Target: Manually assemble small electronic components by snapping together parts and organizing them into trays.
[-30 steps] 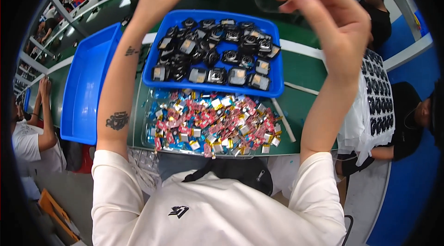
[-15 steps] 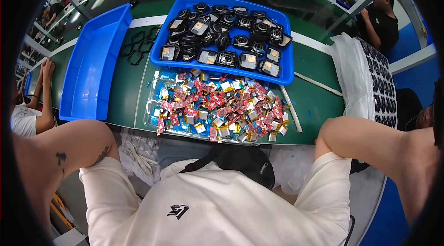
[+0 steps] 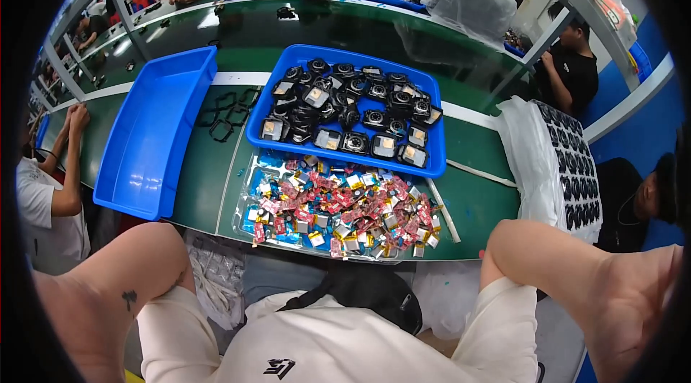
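Note:
My left hand (image 3: 63, 322) is raised close at the lower left rim, with its forearm bent back from the elbow. On the opposite side, my right hand (image 3: 640, 296) shows its palm side and wrist. The fingers of both are cut off by the dark edge, so what they touch is hidden. Both hands are away from the table. Before me lies a clear tray (image 3: 241, 214) heaped with small battery packs and red-wrapped parts (image 3: 345, 203). Behind it, a blue tray (image 3: 437, 160) is filled with black smartwatch-like cases (image 3: 355, 142).
An empty blue tray (image 3: 147, 131) stands at left, beside black square frames (image 3: 222, 129). White strips (image 3: 481, 173) lie at right, near a foam sheet holding rows of black parts (image 3: 572, 167). Co-workers sit left, right and across the green conveyor (image 3: 252, 34). Metal posts flank the table.
My view has tilted up, so the table sits lower and people across the conveyor show. Both my hands stay raised at the rims, with more of the right palm visible.

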A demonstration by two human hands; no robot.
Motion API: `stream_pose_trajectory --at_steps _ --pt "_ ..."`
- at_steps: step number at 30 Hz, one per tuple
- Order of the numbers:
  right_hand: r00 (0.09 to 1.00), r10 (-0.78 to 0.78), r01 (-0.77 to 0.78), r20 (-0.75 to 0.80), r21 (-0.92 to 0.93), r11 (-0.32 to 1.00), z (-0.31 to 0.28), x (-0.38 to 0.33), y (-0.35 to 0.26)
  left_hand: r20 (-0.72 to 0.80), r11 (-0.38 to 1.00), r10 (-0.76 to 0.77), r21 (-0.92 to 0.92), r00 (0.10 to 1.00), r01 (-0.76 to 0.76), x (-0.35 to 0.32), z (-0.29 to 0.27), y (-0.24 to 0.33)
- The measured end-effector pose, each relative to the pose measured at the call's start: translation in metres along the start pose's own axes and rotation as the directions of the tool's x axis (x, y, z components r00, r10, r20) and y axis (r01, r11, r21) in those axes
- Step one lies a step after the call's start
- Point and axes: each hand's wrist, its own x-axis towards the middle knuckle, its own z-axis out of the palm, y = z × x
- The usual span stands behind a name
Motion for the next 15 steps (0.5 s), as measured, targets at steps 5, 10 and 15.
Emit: stream_pose_trajectory --at_steps 5,10,15 --pt "0.998 0.027 -0.018 -0.057 0.153 0.988 0.0 -0.004 0.008 -0.004 0.994 -0.06 0.093 0.998 0.06 0.136 0.109 -0.011" --pt "0.987 0.143 -0.132 -0.074 0.133 0.982 -0.01 -0.023 -0.022 -0.004 0.998 -0.069 -0.015 0.998 0.069 0.305 0.323 -0.102" --pt "0.971 0.225 -0.204 -0.079 0.213 0.956 0.086 0.024 0.047 0.453 0.944 -0.277 0.291 0.847 0.153 0.285 0.383 -0.147"
